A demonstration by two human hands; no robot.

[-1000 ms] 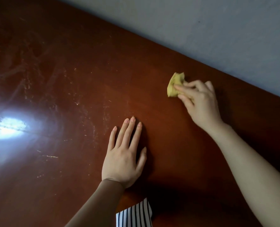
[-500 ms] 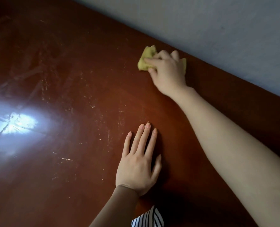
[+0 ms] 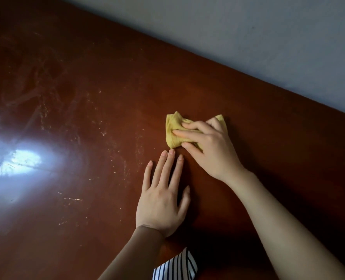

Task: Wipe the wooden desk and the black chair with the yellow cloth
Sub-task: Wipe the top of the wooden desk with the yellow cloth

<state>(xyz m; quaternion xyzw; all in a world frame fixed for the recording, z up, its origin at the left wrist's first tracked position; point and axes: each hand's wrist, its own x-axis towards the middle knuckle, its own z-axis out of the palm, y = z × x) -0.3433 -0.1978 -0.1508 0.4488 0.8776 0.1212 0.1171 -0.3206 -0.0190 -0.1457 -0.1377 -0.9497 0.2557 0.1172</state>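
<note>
The dark reddish wooden desk [image 3: 86, 98] fills most of the view, its top marked with scratches and smears. A bunched yellow cloth [image 3: 174, 129] lies on it right of centre. My right hand [image 3: 210, 148] presses down on the cloth, fingers spread over it and gripping it. My left hand [image 3: 163, 199] rests flat on the desk just below the cloth, fingers together, fingertips nearly touching the cloth. The black chair is out of sight.
A grey wall [image 3: 248, 37] runs along the desk's far edge. A bright light glare [image 3: 18, 162] reflects off the desk at the left. A bit of striped black-and-white fabric [image 3: 175, 265] shows at the bottom edge.
My right hand has pulled the cloth back from the desk's far edge by the wall toward my left hand. The left hand stays flat on the desk.
</note>
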